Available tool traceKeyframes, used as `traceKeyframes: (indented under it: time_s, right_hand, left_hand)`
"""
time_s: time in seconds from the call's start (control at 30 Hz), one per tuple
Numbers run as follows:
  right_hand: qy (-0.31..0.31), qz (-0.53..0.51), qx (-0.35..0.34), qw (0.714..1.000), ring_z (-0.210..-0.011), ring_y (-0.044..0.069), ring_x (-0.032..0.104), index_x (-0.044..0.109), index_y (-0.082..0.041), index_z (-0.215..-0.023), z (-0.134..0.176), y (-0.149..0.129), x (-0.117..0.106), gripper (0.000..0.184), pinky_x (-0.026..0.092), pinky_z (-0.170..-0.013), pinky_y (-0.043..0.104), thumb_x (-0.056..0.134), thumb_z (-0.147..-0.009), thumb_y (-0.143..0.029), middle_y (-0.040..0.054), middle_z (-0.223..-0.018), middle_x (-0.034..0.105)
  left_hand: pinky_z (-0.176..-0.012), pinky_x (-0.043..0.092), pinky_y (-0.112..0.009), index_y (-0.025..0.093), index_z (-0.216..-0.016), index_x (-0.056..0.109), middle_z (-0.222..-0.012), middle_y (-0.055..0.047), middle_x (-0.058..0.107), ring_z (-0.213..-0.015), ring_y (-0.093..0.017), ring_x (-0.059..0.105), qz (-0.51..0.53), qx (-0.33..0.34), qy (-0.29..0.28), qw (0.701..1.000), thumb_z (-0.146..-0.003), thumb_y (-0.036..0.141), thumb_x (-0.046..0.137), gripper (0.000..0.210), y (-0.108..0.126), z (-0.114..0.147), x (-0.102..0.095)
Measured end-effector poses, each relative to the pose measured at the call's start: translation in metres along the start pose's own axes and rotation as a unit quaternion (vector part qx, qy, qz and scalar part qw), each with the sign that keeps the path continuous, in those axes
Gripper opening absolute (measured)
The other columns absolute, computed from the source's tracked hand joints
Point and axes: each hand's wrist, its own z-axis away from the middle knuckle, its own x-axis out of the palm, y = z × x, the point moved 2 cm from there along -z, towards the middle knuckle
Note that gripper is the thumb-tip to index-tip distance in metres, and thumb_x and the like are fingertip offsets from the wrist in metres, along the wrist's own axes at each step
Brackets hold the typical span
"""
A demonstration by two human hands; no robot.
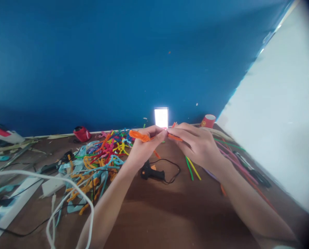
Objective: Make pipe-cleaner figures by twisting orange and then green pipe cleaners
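Observation:
My left hand point(148, 142) and my right hand point(193, 141) meet above the table, fingertips almost touching. Pinched between the fingers of both is an orange pipe cleaner point(139, 135), its thick, folded-looking end sticking out to the left of my left hand. More orange shows under my right fingers; whether it is the same piece I cannot tell. Below my hands lies a black glue gun point(154, 173) with its cord curling to the right. A green pipe cleaner point(189, 168) and a yellow pipe cleaner point(194, 168) lie under my right hand.
A tangled heap of coloured pipe cleaners point(120, 148) spreads on the left. A white cable point(88, 200) loops near my left forearm, by a power strip point(13, 207). Behind my hands glows a bright screen point(161, 117). A red cup point(208, 121) stands against the blue wall point(105, 62).

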Motion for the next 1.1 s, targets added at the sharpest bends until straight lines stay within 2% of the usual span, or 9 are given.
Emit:
traceKeyframes:
  time_s: [0.2, 0.37, 0.63, 0.7, 0.77, 0.9, 0.93, 1.0, 1.1]
  right_hand:
    - [0.027, 0.012, -0.015, 0.999, -0.082, 0.018, 0.068, 0.065, -0.017, -0.104, -0.002, -0.003, 0.0, 0.016, 0.049, -0.068, 0.027, 0.057, -0.092, -0.011, 0.0078, -0.095, 0.073]
    - [0.013, -0.09, 0.061, 0.994, -0.06, 0.014, 0.053, 0.064, -0.019, -0.088, -0.005, -0.003, 0.0, 0.008, 0.038, -0.058, 0.028, 0.058, -0.093, -0.021, 0.0016, -0.07, 0.062]
    - [-0.014, -0.32, 0.243, 0.916, -0.059, 0.011, 0.041, 0.066, -0.019, -0.074, -0.005, 0.002, -0.001, 0.015, 0.028, -0.053, 0.027, 0.069, -0.086, -0.028, -0.003, -0.062, 0.052]
    - [-0.004, -0.383, 0.275, 0.882, -0.061, 0.01, 0.04, 0.065, -0.019, -0.071, -0.005, 0.001, 0.003, 0.017, 0.028, -0.054, 0.026, 0.071, -0.084, -0.026, -0.003, -0.063, 0.051]
    - [0.001, -0.477, 0.316, 0.82, -0.059, 0.009, 0.037, 0.063, -0.018, -0.068, -0.005, 0.0, 0.008, 0.02, 0.026, -0.052, 0.025, 0.071, -0.083, -0.026, -0.0039, -0.062, 0.047]
    - [-0.056, -0.656, 0.426, 0.621, -0.047, 0.005, 0.016, 0.047, -0.019, -0.061, -0.003, -0.007, 0.018, 0.033, 0.011, -0.043, 0.023, 0.071, -0.082, -0.027, -0.0094, -0.055, 0.027]
    - [-0.064, -0.673, 0.438, 0.592, -0.046, 0.005, 0.014, 0.044, -0.019, -0.061, -0.003, -0.009, 0.019, 0.036, 0.008, -0.042, 0.023, 0.072, -0.081, -0.028, -0.0101, -0.055, 0.024]
    - [-0.051, -0.675, 0.443, 0.588, -0.045, 0.004, 0.015, 0.046, -0.019, -0.062, -0.003, -0.01, 0.019, 0.036, 0.008, -0.041, 0.023, 0.074, -0.081, -0.032, -0.0101, -0.054, 0.026]
    - [-0.005, -0.622, 0.425, 0.657, -0.045, 0.005, 0.019, 0.061, -0.019, -0.072, -0.004, -0.006, 0.017, 0.024, 0.012, -0.041, 0.023, 0.073, -0.083, -0.036, -0.0091, -0.055, 0.032]
  left_hand:
    - [-0.053, 0.032, -0.024, 0.017, -0.076, 0.062, -0.058, 0.004, 0.049, -0.053, -0.008, 0.039, -0.038, 0.025, -0.014, 0.999, -0.092, 0.039, 0.062, 0.027, 0.007, 0.002, 0.002]
    - [-0.055, 0.035, -0.023, 0.018, -0.076, 0.059, -0.065, 0.003, 0.054, -0.058, -0.009, 0.044, -0.148, 0.105, -0.005, 0.983, -0.092, 0.03, 0.061, 0.02, 0.016, 0.008, 0.004]
    - [-0.056, 0.038, -0.023, 0.019, -0.082, 0.06, -0.068, 0.002, 0.056, -0.059, -0.009, 0.047, -0.276, 0.289, 0.005, 0.917, -0.09, 0.017, 0.059, 0.008, 0.012, 0.011, 0.005]
    - [-0.06, 0.04, -0.024, 0.019, -0.085, 0.059, -0.073, 0.0, 0.058, -0.065, -0.01, 0.05, -0.309, 0.343, 0.014, 0.887, -0.09, 0.013, 0.057, 0.008, 0.011, 0.012, 0.005]
    - [-0.062, 0.041, -0.026, 0.02, -0.088, 0.058, -0.074, -0.001, 0.058, -0.068, -0.012, 0.049, -0.346, 0.39, 0.018, 0.853, -0.089, 0.01, 0.056, 0.01, 0.011, 0.014, 0.004]
    - [-0.062, 0.038, -0.029, 0.02, -0.09, 0.058, -0.069, 0.0, 0.056, -0.066, -0.013, 0.046, -0.418, 0.452, 0.023, 0.787, -0.087, 0.007, 0.058, 0.013, 0.016, 0.019, 0.004]
    - [-0.062, 0.038, -0.028, 0.02, -0.09, 0.059, -0.069, 0.0, 0.057, -0.065, -0.013, 0.046, -0.416, 0.451, 0.032, 0.789, -0.088, 0.008, 0.059, 0.012, 0.018, 0.02, 0.004]
    - [-0.06, 0.039, -0.027, 0.02, -0.089, 0.061, -0.07, 0.0, 0.06, -0.063, -0.012, 0.048, -0.375, 0.411, 0.055, 0.829, -0.089, 0.012, 0.06, 0.008, 0.021, 0.019, 0.003]
    - [-0.055, 0.039, -0.025, 0.019, -0.086, 0.065, -0.07, 0.001, 0.063, -0.058, -0.01, 0.05, -0.258, 0.258, 0.074, 0.928, -0.092, 0.023, 0.061, 0.008, 0.022, 0.014, 0.002]
